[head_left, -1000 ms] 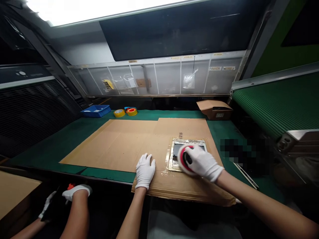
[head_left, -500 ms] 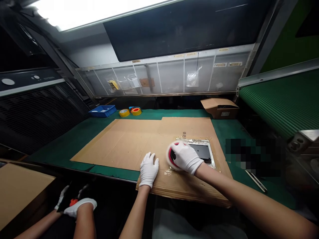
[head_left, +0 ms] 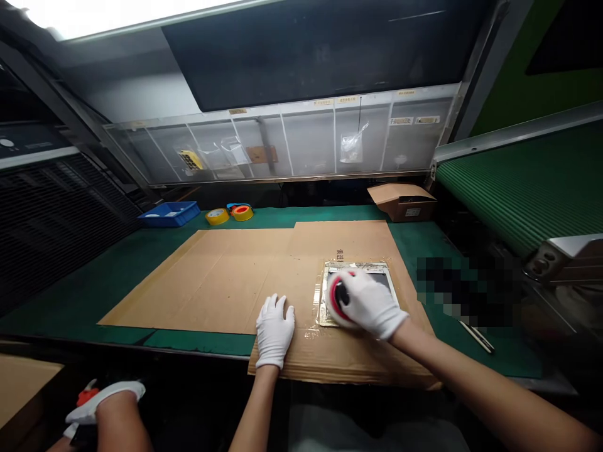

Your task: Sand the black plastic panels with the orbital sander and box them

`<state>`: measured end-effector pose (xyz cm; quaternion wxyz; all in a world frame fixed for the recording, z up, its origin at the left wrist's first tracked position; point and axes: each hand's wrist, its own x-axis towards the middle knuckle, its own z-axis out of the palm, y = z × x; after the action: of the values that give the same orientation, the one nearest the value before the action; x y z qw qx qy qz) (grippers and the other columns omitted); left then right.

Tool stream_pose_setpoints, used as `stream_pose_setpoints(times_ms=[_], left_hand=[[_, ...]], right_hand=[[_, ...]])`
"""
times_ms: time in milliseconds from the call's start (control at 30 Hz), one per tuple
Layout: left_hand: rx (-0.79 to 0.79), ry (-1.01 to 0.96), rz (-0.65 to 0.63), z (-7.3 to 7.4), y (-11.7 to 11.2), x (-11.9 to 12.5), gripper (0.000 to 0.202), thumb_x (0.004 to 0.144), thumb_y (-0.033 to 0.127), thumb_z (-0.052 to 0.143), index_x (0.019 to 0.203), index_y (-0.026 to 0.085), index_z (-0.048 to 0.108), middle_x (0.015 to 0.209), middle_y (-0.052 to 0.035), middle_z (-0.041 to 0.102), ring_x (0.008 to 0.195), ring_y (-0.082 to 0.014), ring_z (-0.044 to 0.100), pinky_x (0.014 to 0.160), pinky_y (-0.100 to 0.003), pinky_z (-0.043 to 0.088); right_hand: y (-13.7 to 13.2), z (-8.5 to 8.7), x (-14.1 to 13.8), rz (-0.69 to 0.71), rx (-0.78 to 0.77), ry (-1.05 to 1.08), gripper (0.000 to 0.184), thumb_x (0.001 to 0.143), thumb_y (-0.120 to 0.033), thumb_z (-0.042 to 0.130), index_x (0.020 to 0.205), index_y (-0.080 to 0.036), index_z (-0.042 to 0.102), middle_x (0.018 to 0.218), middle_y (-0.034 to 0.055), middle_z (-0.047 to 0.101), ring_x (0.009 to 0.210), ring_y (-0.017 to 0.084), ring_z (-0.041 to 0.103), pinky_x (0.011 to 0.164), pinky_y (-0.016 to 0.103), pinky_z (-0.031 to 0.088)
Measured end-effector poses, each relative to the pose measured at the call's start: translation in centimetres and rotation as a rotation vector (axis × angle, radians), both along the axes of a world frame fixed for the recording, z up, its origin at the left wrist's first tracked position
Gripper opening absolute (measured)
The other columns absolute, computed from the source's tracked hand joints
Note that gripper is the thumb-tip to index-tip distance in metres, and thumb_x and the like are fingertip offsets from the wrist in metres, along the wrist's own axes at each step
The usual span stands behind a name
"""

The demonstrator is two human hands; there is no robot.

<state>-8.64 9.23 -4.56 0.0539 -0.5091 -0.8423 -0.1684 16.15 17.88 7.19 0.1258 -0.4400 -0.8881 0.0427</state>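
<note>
My right hand (head_left: 372, 301), in a white glove, grips a round tool (head_left: 335, 300) with a white rim, a red ring and a black middle. Its exact kind is unclear and the hand is blurred. The tool is over a flat dark panel with a pale frame (head_left: 324, 317), partly covered by my hand. Shiny clear tape surrounds this panel on a cardboard sheet (head_left: 226, 270). My left hand (head_left: 274, 331), also white-gloved, lies flat near the cardboard's front edge, fingers apart, to the left of the panel.
On the green table stand a blue tray (head_left: 172, 215), tape rolls (head_left: 217, 216) and an open carton (head_left: 407, 204). A thin tool (head_left: 478, 337) lies at the right, near a ribbed green conveyor (head_left: 522, 182). Another person's gloved hand (head_left: 106, 400) holds something red at lower left.
My right hand has moved the round tool rightward from the panel's left edge onto the panel. My left hand stays flat on the cardboard. The whole view has shifted slightly.
</note>
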Motion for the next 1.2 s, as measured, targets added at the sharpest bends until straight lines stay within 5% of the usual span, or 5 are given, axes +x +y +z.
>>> stream_pose_setpoints(times_ms=[167, 500, 767, 1033, 1200], left_hand=[[-0.019, 0.007, -0.012, 0.3, -0.1, -0.1, 0.040, 0.099, 0.030, 0.053, 0.130, 0.013, 0.071, 0.151, -0.0150, 0.057, 0.144, -0.0334, 0.049, 0.123, -0.048, 0.042], [0.025, 0.026, -0.016, -0.2, 0.1, -0.1, 0.037, 0.097, 0.031, 0.055, 0.125, 0.016, 0.074, 0.147, -0.0140, 0.061, 0.141, -0.0354, 0.051, 0.121, -0.049, 0.044], [0.029, 0.055, -0.033, 0.0, 0.2, -0.2, 0.036, 0.099, 0.029, 0.055, 0.125, 0.014, 0.074, 0.147, -0.0151, 0.061, 0.141, -0.0365, 0.052, 0.119, -0.050, 0.045], [0.065, 0.087, -0.053, -0.4, 0.2, -0.4, 0.035, 0.098, 0.029, 0.056, 0.123, 0.014, 0.075, 0.144, -0.0153, 0.063, 0.138, -0.0376, 0.055, 0.118, -0.051, 0.047], [0.051, 0.079, -0.048, -0.2, 0.2, -0.1, 0.034, 0.098, 0.028, 0.057, 0.125, 0.014, 0.075, 0.145, -0.0148, 0.062, 0.139, -0.0378, 0.053, 0.118, -0.051, 0.046]], right_hand=[[-0.7, 0.8, -5.0, 0.194, -0.037, -0.060, 0.039, 0.091, -0.037, 0.053, 0.124, -0.018, 0.061, 0.116, 0.0203, 0.064, 0.079, 0.027, 0.067, 0.069, 0.035, 0.049], [1.7, -1.6, 8.9, -0.343, -0.123, 0.043, 0.038, 0.094, -0.048, 0.054, 0.129, -0.033, 0.062, 0.103, 0.0061, 0.061, 0.065, 0.019, 0.059, 0.059, 0.030, 0.036], [12.1, 2.0, 6.5, -0.305, -0.364, 0.048, 0.032, 0.072, -0.034, 0.069, 0.102, -0.025, 0.066, 0.096, 0.0065, 0.070, 0.075, 0.022, 0.063, 0.064, 0.029, 0.043], [6.1, 1.0, 8.5, -0.234, -0.397, 0.126, 0.029, 0.075, -0.042, 0.068, 0.099, -0.026, 0.065, 0.091, 0.0048, 0.070, 0.072, 0.020, 0.064, 0.065, 0.028, 0.045], [10.4, 1.7, 5.8, -0.267, -0.408, 0.032, 0.036, 0.072, -0.038, 0.068, 0.105, -0.025, 0.065, 0.097, 0.0060, 0.073, 0.078, 0.022, 0.067, 0.064, 0.030, 0.047]])
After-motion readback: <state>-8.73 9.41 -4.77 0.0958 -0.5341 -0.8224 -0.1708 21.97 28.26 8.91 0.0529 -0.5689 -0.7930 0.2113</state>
